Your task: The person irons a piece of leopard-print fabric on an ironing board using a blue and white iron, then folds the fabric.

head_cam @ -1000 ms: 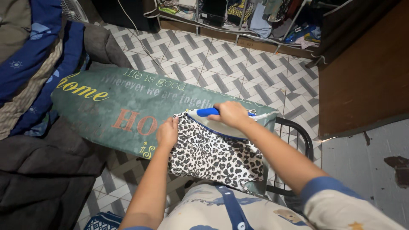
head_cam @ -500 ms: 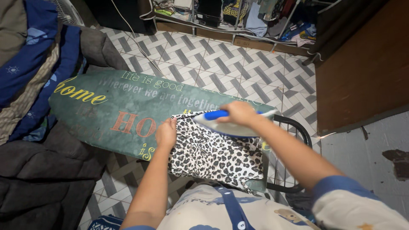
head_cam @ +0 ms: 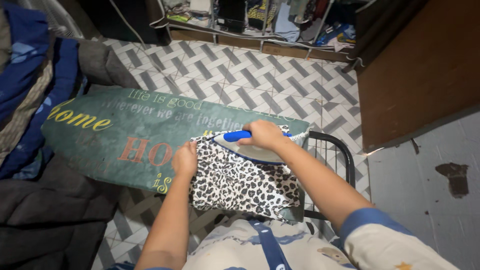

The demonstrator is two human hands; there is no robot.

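Leopard-print cloth (head_cam: 245, 182) pinned flat by left hand (head_cam: 184, 159); right hand (head_cam: 262, 134) clenched round iron (head_cam: 248, 146) handle.

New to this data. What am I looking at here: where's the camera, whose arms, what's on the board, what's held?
There is no robot. One camera sits on a person's head and looks down, so the two bare arms coming in from the bottom edge are that person's own.

The surface is a green ironing board with printed lettering, standing over a grey and white tiled floor. A leopard-print cloth lies on the near end of the board.

The right hand grips the blue handle of a white iron, which rests on the cloth's far edge. The left hand presses the cloth's left edge flat.

Dark bedding is piled at left, and a clothes rack stands at the top.
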